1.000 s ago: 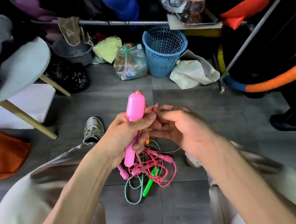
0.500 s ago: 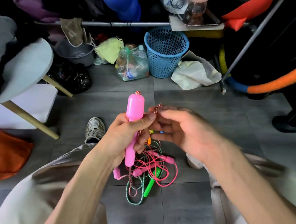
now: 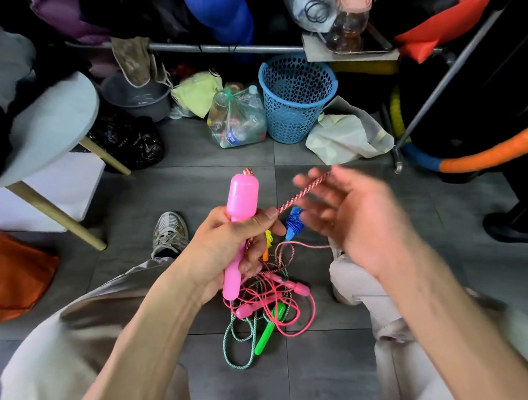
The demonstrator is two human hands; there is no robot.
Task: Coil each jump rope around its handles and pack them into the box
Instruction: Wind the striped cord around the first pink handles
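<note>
Since the earlier frame the right hand (image 3: 355, 222) has been swung out toward 2 o'clock, drawing the red-and-white rope (image 3: 302, 191) taut.

The pink handle (image 3: 242, 213) is gripped upright in the left hand (image 3: 225, 248), rope pinned beneath the thumb; the rope lies over the right hand's loosely spread, blurred fingers — whether it is pinched cannot be told. Coiling is judged barely begun: at 6 o'clock a tangled pile of ropes (image 3: 269, 304) waits on the grey tiled floor (image 3: 328, 366) — no box is seen. At 12 o'clock a blue basket (image 3: 296, 99) stands amid clutter.
</note>
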